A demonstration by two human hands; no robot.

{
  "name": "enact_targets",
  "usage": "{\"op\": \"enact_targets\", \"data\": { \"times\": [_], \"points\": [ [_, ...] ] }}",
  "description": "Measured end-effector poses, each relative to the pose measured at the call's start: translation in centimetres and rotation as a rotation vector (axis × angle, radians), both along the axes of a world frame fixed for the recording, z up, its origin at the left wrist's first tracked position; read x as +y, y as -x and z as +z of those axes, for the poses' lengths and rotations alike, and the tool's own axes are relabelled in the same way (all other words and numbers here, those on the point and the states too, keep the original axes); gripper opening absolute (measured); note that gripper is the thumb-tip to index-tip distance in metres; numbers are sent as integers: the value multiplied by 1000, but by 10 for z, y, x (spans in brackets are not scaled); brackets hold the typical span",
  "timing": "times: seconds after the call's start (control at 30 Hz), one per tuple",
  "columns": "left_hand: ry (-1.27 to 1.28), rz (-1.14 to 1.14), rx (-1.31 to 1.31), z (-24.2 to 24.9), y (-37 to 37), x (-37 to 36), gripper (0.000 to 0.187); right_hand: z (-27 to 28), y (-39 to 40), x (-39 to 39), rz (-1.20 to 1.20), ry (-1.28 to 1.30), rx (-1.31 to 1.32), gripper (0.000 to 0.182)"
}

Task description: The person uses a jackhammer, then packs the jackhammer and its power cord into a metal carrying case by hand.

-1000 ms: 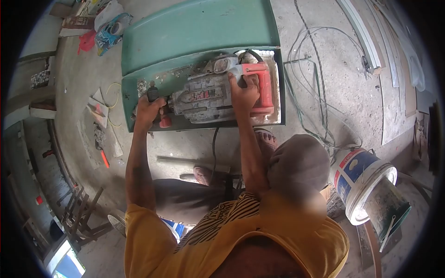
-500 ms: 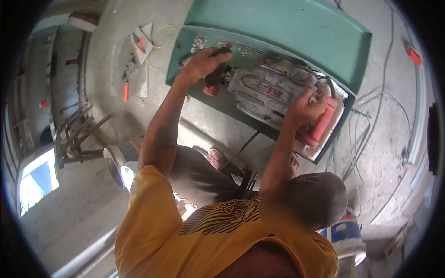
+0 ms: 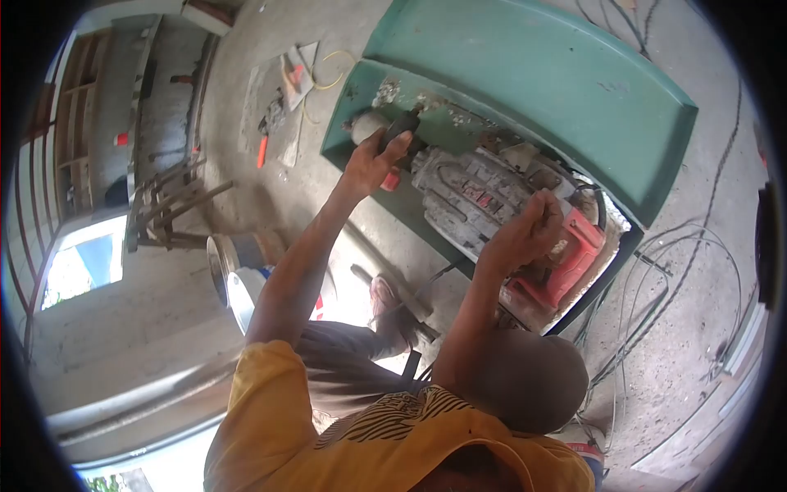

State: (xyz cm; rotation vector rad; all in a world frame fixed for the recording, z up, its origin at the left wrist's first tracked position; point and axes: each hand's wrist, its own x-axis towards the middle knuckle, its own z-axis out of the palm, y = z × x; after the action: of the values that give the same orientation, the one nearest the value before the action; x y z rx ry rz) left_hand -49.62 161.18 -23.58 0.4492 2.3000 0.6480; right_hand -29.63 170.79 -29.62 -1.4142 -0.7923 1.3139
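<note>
A dusty grey demolition hammer [image 3: 471, 193] with a red rear handle [image 3: 571, 261] lies in a green metal case [image 3: 525, 57] on the floor. My left hand [image 3: 373, 166] is wrapped round the hammer's black side handle [image 3: 401, 125], near its front end. A red part [image 3: 391, 179] shows just below that hand. Over the rear of the hammer, beside the red handle, is my right hand [image 3: 526, 232]. Its fingers are curled together, and what they hold, if anything, is hidden.
Cables [image 3: 684, 271] run along the floor right of the case. A trowel [image 3: 295, 75] and an orange-handled tool [image 3: 262, 150] lie on a board at upper left. A bucket [image 3: 225, 262] and a wooden stand [image 3: 176, 209] are at left.
The view has shifted, so the case appears farther right and lower. My left hand stays on the side handle. My right hand's fingers have drawn together near the rear of the hammer.
</note>
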Motion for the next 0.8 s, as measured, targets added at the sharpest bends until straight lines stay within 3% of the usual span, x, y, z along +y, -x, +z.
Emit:
{"op": "enact_targets", "data": {
  "times": [0.03,0.13,0.27,0.47,0.6,0.7,0.8],
  "points": [
    [10,21,6,-1,-2,-3,68,-2,2,-4,41,8,-5,20],
    [-296,11,78,-6,-6,-4,63,-4,12,-12,91,13,53,19],
    [-264,107,-121,-5,2,-11,62,-4,6,-23,140,65,152,20],
    [-378,38,121,-8,-7,-32,65,-9,-4,-39,138,110,180,20],
    [-373,60,46,-7,-8,-53,65,-18,-9,-44,134,8,222,18],
    [-564,-102,31,-7,-1,-78,63,-17,-17,-52,210,-77,201,16],
    [-520,-77,44,-2,20,-91,60,-18,0,-54,288,-200,269,13]
  ]
}}
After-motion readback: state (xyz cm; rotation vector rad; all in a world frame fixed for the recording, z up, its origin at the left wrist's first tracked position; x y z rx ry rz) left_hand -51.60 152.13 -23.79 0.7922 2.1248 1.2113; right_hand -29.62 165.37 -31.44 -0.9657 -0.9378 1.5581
